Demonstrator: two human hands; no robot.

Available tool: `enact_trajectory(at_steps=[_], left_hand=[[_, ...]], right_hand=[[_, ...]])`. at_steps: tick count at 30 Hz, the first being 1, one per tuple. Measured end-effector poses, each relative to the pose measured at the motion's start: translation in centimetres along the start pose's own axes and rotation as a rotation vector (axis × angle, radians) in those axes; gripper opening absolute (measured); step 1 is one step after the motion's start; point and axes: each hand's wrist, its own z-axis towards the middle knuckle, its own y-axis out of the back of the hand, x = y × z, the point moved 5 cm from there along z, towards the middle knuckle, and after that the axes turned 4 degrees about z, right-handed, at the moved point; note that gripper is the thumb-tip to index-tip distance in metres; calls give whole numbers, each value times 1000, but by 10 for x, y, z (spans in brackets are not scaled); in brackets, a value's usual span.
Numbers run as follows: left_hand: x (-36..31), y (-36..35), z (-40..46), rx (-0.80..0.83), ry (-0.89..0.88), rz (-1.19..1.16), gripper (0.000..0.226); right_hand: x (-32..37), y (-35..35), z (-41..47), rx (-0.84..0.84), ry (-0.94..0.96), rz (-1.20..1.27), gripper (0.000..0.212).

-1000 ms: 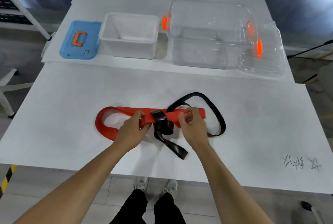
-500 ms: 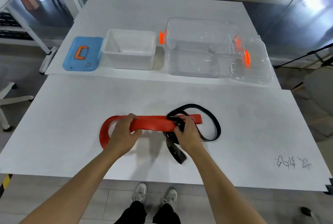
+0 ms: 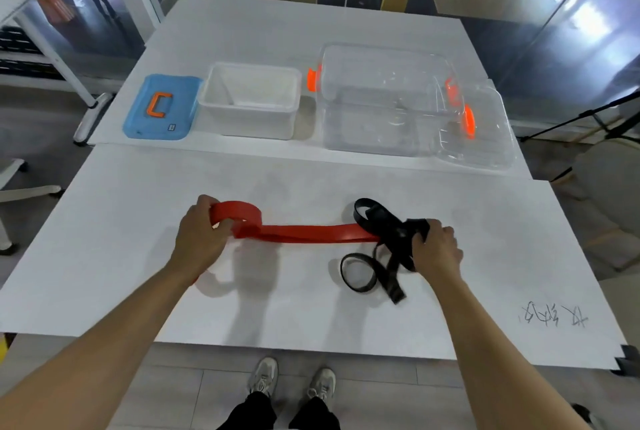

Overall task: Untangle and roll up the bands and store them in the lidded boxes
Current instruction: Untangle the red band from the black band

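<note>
A red band [image 3: 304,232] stretches left to right above the white table [image 3: 311,312]. My left hand [image 3: 201,239] grips its looped left end. The band's right end runs into a tangle of a black band [image 3: 388,239], which my right hand [image 3: 436,246] holds bunched in its fist. Loose black loops hang down onto the table below and to the left of that hand. At the back stand an open white box [image 3: 249,100] and an open clear box with orange clips [image 3: 381,100].
A blue lid with an orange handle [image 3: 159,107] lies left of the white box. A clear lid [image 3: 478,131] leans at the right of the clear box. Black writing [image 3: 550,315] marks the table's front right. My feet show below the table's front edge.
My hands have pulled apart: the left went left with the red band's end, the right went right with the black band. The red band is now stretched out between them.
</note>
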Motion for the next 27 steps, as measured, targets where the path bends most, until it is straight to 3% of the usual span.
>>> enact_trajectory(at_steps=[5, 8, 17, 21, 25, 27], left_hand=[[7, -18, -13, 42, 111, -76, 32], [5, -39, -21, 158, 102, -62, 35], [-3, -101, -18, 401, -91, 243, 50], [-8, -121, -14, 437, -202, 408, 65], [-6, -133, -4, 431, -264, 454, 55], [-7, -132, 2, 374, -306, 521, 62]], right_hand=[[-1, 37, 0, -393, -57, -73, 32], [-5, 42, 4, -439, -22, -13, 41], [-5, -19, 3, -72, 64, -58, 56], [2, -46, -8, 9, 151, -52, 56], [9, -71, -15, 101, 195, -63, 58], [15, -81, -16, 133, 216, -75, 59]])
